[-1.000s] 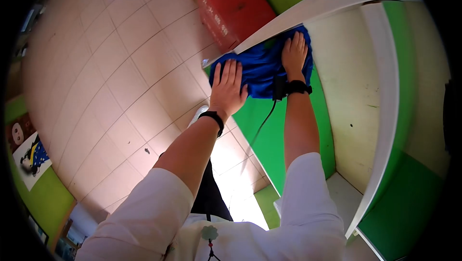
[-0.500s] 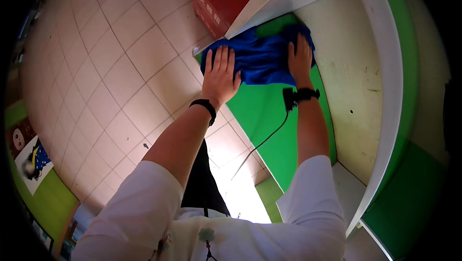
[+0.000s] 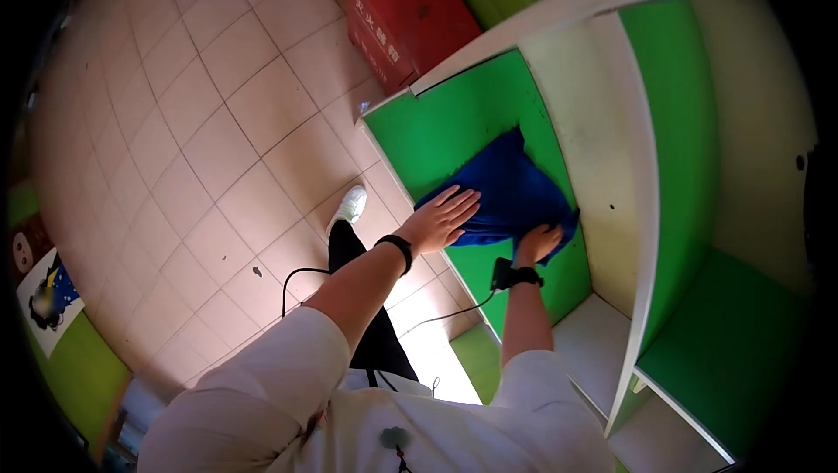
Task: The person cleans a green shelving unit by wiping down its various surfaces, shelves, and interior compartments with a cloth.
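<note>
Head view, one: worn on my head, set above my white shirt (image 3: 384, 434), which fills the bottom edge. Facing: forward and steeply down, along both forearms. Range: arm's length to my left hand (image 3: 434, 222) and right hand (image 3: 539, 243), near mid-frame and right of it, at the blue cloth (image 3: 502, 185). Field: wide, rounded, corners dark, lines bowed; tiled floor (image 3: 253, 133) left, red box (image 3: 410, 15) upper middle, green board (image 3: 463, 111) running slantwise, pale panelling (image 3: 602, 159) right.

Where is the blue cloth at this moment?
In the head view, the blue cloth lies right of centre on the green surface, with the left hand and the right hand on it.
</note>
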`<state>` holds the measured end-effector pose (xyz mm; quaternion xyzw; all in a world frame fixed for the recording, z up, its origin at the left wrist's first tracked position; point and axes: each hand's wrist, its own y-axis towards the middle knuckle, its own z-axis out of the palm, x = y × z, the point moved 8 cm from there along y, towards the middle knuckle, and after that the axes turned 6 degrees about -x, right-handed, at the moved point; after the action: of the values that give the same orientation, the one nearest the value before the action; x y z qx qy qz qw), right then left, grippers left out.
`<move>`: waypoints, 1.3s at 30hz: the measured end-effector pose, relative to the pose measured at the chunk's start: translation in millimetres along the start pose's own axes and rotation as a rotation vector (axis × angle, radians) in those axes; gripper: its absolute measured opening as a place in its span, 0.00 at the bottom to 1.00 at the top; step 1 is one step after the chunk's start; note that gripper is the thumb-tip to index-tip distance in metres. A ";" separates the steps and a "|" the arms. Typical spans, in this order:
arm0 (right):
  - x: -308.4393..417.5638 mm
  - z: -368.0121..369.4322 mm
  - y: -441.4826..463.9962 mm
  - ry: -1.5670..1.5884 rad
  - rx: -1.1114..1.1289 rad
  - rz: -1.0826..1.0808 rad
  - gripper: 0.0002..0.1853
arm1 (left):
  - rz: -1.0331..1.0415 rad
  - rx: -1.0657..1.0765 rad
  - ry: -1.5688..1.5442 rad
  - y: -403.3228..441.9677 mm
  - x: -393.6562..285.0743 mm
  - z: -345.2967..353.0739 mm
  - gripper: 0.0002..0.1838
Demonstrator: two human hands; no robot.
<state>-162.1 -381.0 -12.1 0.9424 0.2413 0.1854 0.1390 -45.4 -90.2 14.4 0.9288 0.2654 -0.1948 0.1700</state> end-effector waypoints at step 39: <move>414.5 -381.7 -78.3 0.927 0.005 -0.180 0.11 | -0.151 -1.019 -0.671 165.1 46.4 -429.7 0.35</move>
<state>-15.0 -39.0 418.1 0.7357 0.3593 0.5733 0.0300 199.9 -22.5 400.8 0.5973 0.3223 -0.3366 0.6528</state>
